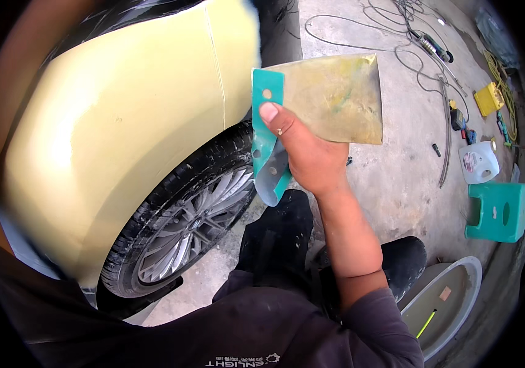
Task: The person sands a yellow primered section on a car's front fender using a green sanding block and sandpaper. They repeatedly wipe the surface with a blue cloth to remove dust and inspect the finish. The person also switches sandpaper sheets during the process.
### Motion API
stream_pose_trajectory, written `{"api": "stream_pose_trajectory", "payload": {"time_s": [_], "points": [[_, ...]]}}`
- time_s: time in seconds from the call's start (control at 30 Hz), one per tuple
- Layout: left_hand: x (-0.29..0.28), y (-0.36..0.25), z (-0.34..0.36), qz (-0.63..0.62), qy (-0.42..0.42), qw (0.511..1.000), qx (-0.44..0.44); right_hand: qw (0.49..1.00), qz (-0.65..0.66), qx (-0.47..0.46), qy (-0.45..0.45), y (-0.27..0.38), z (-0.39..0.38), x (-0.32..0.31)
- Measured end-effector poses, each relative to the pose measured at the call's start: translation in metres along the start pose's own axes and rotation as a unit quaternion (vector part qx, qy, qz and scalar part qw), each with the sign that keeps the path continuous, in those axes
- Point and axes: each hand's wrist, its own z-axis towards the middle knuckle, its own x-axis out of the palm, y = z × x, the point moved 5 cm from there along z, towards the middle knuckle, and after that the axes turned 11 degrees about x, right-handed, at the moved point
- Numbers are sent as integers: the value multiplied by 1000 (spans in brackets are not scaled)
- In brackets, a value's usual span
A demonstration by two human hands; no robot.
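My right hand (314, 150) is closed around a tan, stained rectangular sheet (336, 92) and a green strip of sandpaper with punched holes (268, 80). My thumb presses on the strip near the sheet's left edge. The strip's lower end hangs free and curls, showing a grey side. Both are held up in front of a car's pale yellow body panel (121, 104), apart from it as far as I can tell. My left arm (11, 104) runs blurred up the left edge; its hand is outside the picture.
Below the panel is a wheel (195, 224) with a black tyre. On the concrete floor at right lie hoses and cables (397, 46), a yellow container (489, 99), a white jug (480, 162), a green stool (497, 211) and a grey basin (471, 288) holding liquid.
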Motion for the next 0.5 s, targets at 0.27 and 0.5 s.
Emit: {"api": "stream_pose_trajectory", "payload": {"time_s": [0.27,0.5], "points": [[-2,-6,-1,-3,-6,1000,-1,997,-13,-34,72,59,85,20],[-3,-9,-4,12,3,1000,-13,996,-11,6,89,63,98,26]]}}
